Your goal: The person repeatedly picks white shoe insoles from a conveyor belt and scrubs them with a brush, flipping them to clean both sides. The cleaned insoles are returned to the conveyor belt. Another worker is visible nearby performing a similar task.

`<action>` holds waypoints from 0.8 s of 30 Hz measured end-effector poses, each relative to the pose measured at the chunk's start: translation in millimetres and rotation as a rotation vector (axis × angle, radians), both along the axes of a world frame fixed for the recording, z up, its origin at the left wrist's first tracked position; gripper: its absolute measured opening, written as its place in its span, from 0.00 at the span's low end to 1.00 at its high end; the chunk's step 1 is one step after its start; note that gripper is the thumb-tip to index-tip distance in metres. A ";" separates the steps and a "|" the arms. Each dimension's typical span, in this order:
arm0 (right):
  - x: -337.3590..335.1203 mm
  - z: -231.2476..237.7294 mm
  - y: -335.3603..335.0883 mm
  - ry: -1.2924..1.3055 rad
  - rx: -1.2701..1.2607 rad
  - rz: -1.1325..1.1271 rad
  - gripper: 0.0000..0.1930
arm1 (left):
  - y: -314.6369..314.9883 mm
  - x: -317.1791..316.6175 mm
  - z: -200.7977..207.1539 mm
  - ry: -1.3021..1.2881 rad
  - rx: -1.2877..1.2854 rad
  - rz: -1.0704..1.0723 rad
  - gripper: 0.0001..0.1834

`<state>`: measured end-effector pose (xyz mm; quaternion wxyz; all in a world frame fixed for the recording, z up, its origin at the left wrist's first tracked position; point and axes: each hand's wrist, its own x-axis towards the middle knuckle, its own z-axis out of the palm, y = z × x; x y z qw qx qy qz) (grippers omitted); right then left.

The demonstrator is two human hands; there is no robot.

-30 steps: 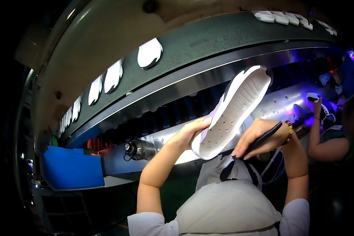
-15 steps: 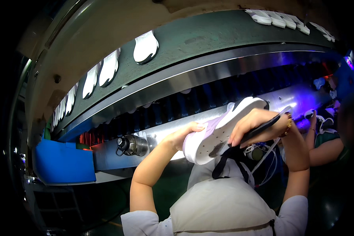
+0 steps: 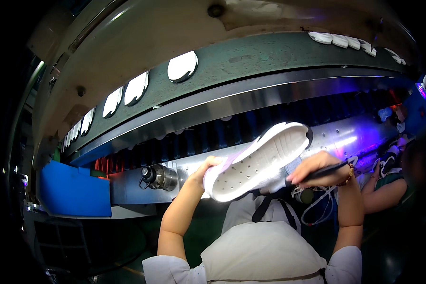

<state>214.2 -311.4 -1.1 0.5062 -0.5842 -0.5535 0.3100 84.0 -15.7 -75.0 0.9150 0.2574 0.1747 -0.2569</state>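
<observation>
A white shoe sole (image 3: pixel 260 163) with a lilac side and a black tip is tilted in front of me, its hollow, dotted inner face toward me. My left hand (image 3: pixel 206 169) is closed on its left end, the thumb showing and the other fingers hidden behind the sole. In my closed right hand (image 3: pixel 321 169) is a slim black-handled brush (image 3: pixel 324 170). Its blurred tip is close to the sole's lower edge; I cannot tell whether they touch.
Behind the sole runs a metal ledge (image 3: pixel 187 163) with a clear bottle (image 3: pixel 160 177) on it. Farther back, white soles (image 3: pixel 183 66) lie on a green conveyor belt (image 3: pixel 251 59). A blue box (image 3: pixel 75 191) stands left. Another person's arm (image 3: pixel 386 196) is at right.
The sole has turned to show more of its inner face and moved slightly left. My right hand has drawn the brush down and away from inside the sole.
</observation>
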 end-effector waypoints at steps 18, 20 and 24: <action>-40.9 -33.0 30.2 0.151 0.057 -0.661 0.08 | -81.2 41.4 -20.3 -0.255 -0.170 0.263 0.48; -44.1 -32.6 34.3 -0.108 0.174 -0.690 0.08 | -87.7 40.2 -9.2 -0.246 -0.105 0.302 0.46; -68.7 -29.6 38.0 -0.643 0.265 -0.529 0.07 | -81.0 41.2 3.3 -0.212 -0.013 0.551 0.44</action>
